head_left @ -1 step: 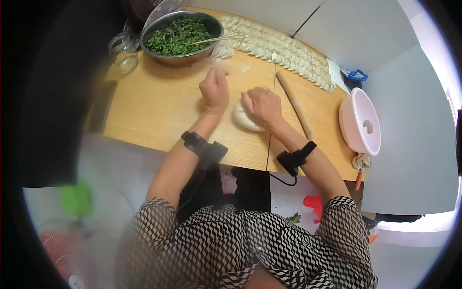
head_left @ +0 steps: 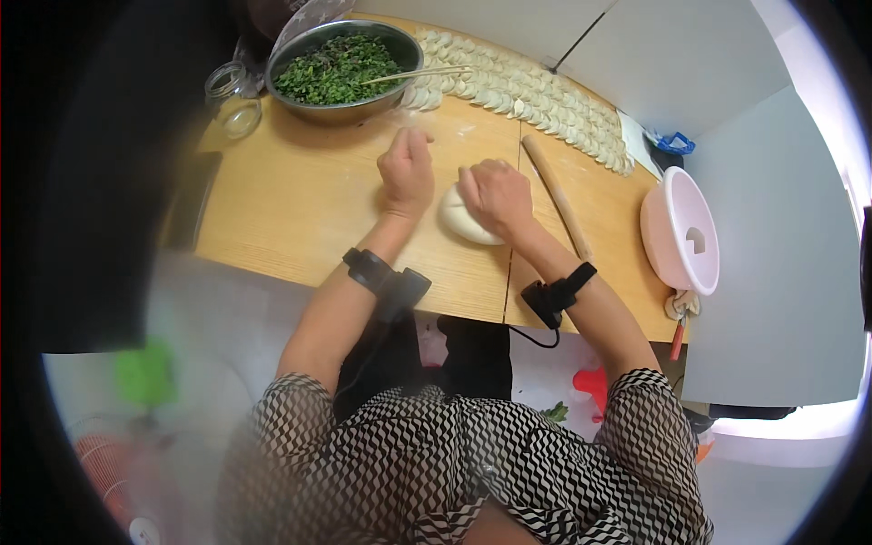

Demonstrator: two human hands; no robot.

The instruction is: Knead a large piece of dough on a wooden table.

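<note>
A smooth ball of white dough (head_left: 461, 222) sits on the wooden table (head_left: 254, 209) in front of me, with my right hand (head_left: 495, 195) pressing on its top, fingers curled. To the left of it, apart from the dough, my left hand (head_left: 405, 177) is closed in a fist; whatever it holds, if anything, is hidden. A long wooden rolling pin (head_left: 557, 198) lies just to the right of the dough. Both wrists wear black strapped devices.
Behind stand a steel bowl of chopped greens (head_left: 331, 77) with chopsticks and a glass jar (head_left: 234, 100). Rows of dumplings (head_left: 527, 100) cover the back strip. A pink basin (head_left: 668, 232) and a red-handled tool (head_left: 678, 336) are at the right end, beside white panels (head_left: 763, 245).
My right hand has shifted very slightly up and forward on the dough; otherwise nothing has visibly moved.
</note>
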